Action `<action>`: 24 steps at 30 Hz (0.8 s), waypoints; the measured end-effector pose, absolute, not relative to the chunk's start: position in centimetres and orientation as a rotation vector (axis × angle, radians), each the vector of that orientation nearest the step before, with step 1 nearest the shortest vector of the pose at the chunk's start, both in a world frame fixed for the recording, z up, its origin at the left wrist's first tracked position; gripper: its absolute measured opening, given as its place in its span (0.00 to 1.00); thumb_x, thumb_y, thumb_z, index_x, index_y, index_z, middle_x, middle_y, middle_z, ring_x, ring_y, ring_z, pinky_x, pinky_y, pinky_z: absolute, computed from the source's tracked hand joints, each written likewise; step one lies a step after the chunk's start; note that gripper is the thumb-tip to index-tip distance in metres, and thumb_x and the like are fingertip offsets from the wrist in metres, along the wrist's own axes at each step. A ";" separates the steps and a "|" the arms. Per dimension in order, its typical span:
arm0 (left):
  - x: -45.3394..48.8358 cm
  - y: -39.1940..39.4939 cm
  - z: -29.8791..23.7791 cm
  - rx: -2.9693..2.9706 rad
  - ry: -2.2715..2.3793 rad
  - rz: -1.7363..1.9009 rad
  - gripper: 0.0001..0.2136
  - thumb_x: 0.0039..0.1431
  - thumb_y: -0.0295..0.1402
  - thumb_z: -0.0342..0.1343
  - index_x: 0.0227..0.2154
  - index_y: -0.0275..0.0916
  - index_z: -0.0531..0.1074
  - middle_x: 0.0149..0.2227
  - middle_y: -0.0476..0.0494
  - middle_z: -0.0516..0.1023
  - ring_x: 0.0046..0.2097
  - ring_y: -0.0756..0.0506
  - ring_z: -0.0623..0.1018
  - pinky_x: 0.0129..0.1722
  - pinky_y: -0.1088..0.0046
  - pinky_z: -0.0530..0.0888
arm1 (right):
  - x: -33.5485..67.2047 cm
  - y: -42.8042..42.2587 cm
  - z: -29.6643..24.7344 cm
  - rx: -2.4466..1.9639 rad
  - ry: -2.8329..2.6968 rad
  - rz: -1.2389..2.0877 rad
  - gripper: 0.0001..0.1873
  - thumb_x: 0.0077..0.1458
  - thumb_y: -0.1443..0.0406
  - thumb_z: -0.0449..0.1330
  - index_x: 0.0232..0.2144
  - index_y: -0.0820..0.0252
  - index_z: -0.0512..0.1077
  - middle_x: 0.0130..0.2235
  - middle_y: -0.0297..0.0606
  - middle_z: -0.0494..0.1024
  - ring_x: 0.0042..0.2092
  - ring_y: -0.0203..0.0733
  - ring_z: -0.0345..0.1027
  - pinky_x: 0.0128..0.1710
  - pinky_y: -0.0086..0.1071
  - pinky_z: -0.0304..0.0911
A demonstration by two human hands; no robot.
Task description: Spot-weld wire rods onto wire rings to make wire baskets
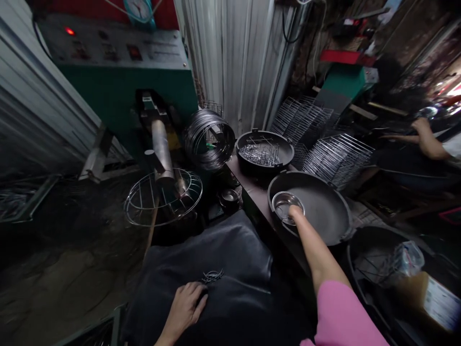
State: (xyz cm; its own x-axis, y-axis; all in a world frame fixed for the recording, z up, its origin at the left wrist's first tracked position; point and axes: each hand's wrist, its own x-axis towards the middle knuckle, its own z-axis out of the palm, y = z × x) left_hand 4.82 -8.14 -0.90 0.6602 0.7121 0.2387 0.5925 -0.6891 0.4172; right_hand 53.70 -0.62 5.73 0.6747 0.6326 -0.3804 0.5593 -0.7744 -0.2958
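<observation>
My left hand (pixel 188 303) rests over the dark apron (pixel 230 250) on my lap, its fingers curled round a small bunch of curved wire pieces (pixel 213 275) that poke out past the fingertips. To the right, my right arm stretches out and my right hand (pixel 296 212) dips inside a small shiny metal bowl (pixel 279 199); its fingers are hidden. The bowl sits at the left side of a wide dark pan (pixel 326 211). In front of me a round wire grid (pixel 135 223) lies level under the metal cylinder (pixel 162 149) of a green machine.
Behind the wide pan stands another pan (pixel 240 161) holding bent wires. A wire coil (pixel 209 139) hangs near the machine (pixel 108 91). Wire racks (pixel 338 156) stack at the right, beside a tub (pixel 360 288) with a carton (pixel 437 300). Another person's arm (pixel 428 139) shows far right.
</observation>
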 end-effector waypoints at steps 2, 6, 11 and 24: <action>4.8 -8.0 -1.1 2.549 1.053 0.555 0.07 0.55 0.35 0.51 0.34 0.47 0.74 0.34 0.48 0.78 0.36 0.46 0.77 0.35 0.69 0.71 | 53.6 -0.3 4.6 -2.781 -0.967 0.779 0.14 0.60 0.62 0.58 0.46 0.64 0.68 0.46 0.42 0.71 0.43 0.43 0.68 0.42 0.40 0.67; 4.9 -7.5 -1.1 2.493 1.044 0.537 0.06 0.53 0.37 0.54 0.33 0.53 0.73 0.34 0.52 0.79 0.35 0.43 0.78 0.32 0.67 0.73 | 53.1 0.5 3.1 -2.782 -0.958 0.876 0.13 0.60 0.62 0.58 0.44 0.64 0.69 0.45 0.42 0.71 0.43 0.42 0.68 0.41 0.39 0.68; 5.2 -7.4 -0.7 2.453 1.046 0.596 0.07 0.50 0.36 0.55 0.32 0.56 0.73 0.32 0.53 0.79 0.34 0.42 0.79 0.31 0.66 0.74 | 52.2 1.3 2.3 -2.670 -0.932 0.981 0.11 0.60 0.62 0.58 0.41 0.65 0.70 0.40 0.39 0.72 0.38 0.39 0.69 0.37 0.35 0.68; 5.3 -7.4 -0.4 2.453 1.033 0.590 0.07 0.50 0.37 0.55 0.32 0.58 0.73 0.31 0.54 0.79 0.33 0.41 0.79 0.29 0.65 0.76 | 51.4 1.6 4.2 -2.262 -0.803 1.152 0.15 0.64 0.58 0.51 0.36 0.65 0.69 0.30 0.33 0.72 0.26 0.31 0.65 0.25 0.26 0.64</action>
